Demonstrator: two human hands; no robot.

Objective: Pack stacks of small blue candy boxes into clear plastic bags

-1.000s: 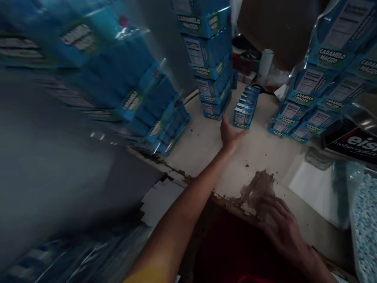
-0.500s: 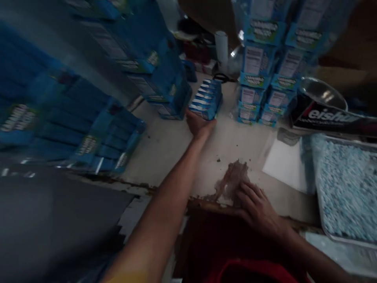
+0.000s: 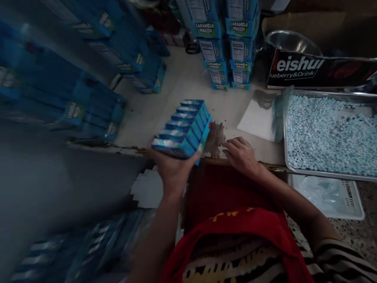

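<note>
My left hand (image 3: pixel 173 171) grips a blue display box (image 3: pixel 184 129) from its near end, thumb on the right side and fingers on the left. The box is filled with a row of small blue candy packs with white upper ends. It is tilted, above the table (image 3: pixel 179 74) near its front edge. To its right, my right hand (image 3: pixel 243 157) rests at the table edge, fingers loosely bent and holding nothing. Its fingertips are beside a worn brown patch (image 3: pixel 216 137) on the tabletop.
Blue box stacks stand at back centre (image 3: pixel 213 51) and left (image 3: pixel 147 74); wrapped blue boxes (image 3: pixel 70 94) lie far left, blurred. At right, a metal tray (image 3: pixel 286 137) holds blue-white candies. Behind it are a black carton (image 3: pixel 312 72) and metal bowl (image 3: pixel 294 39).
My left hand has brought the filled blue box from the back of the table toward me, to the front edge. The view has shifted; my right hand is still at the table edge.
</note>
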